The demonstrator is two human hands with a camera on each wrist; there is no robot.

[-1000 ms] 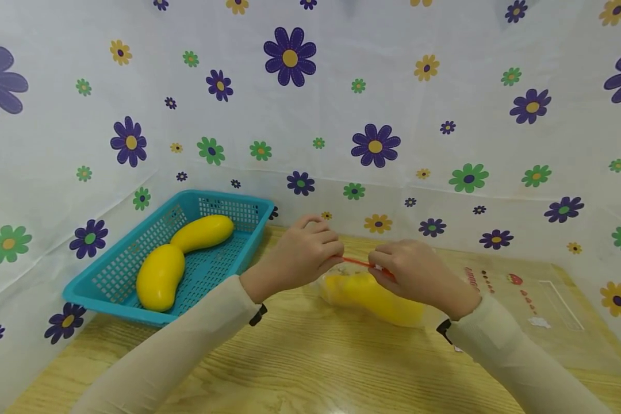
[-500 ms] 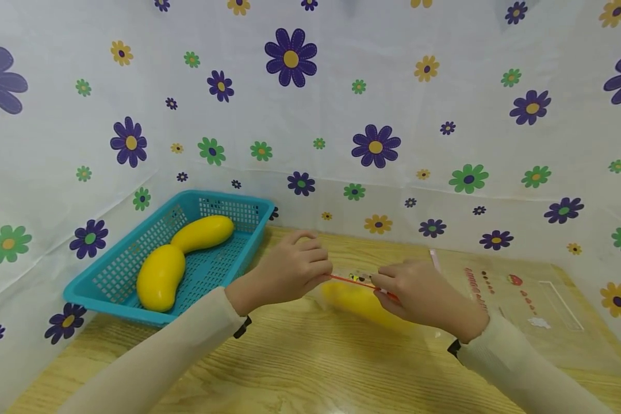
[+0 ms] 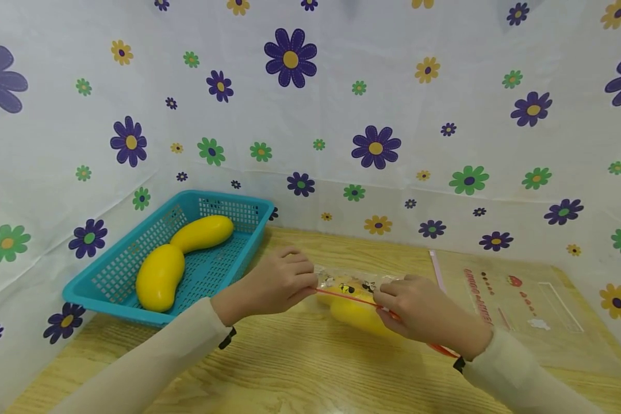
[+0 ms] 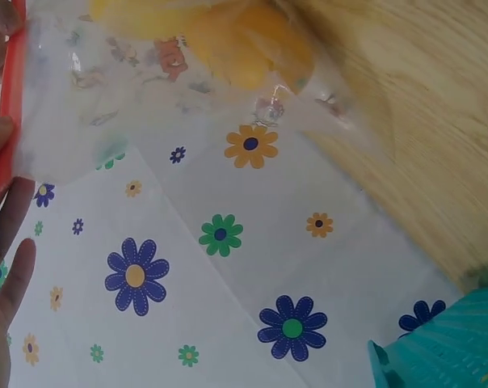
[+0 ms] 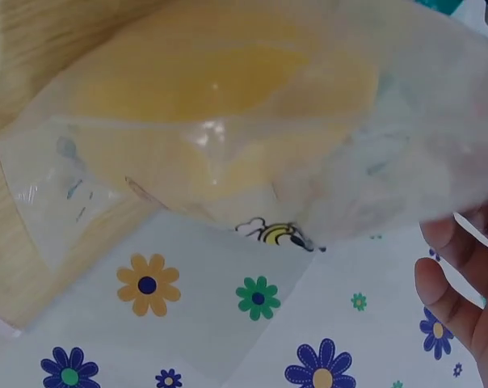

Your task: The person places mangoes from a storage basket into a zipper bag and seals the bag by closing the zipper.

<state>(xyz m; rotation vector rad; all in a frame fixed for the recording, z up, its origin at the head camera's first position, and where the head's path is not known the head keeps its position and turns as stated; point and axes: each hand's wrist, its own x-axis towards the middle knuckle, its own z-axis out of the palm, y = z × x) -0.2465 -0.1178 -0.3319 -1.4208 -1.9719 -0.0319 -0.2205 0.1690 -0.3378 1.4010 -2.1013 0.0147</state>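
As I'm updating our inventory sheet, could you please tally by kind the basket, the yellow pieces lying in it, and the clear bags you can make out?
Basket: 1
Nearer yellow piece and farther yellow piece: 2
Red-edged clear bag and flat clear bag: 2
Total: 5

Wood-grain table (image 3: 310, 371): blue basket (image 3: 249, 253), flat clear bag (image 3: 530, 305).

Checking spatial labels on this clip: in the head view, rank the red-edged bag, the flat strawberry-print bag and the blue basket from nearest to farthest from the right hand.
1. Red-edged bag: held at its edge in the right hand.
2. Flat strawberry-print bag: to that hand's right.
3. Blue basket: well to its left, beyond the left hand.
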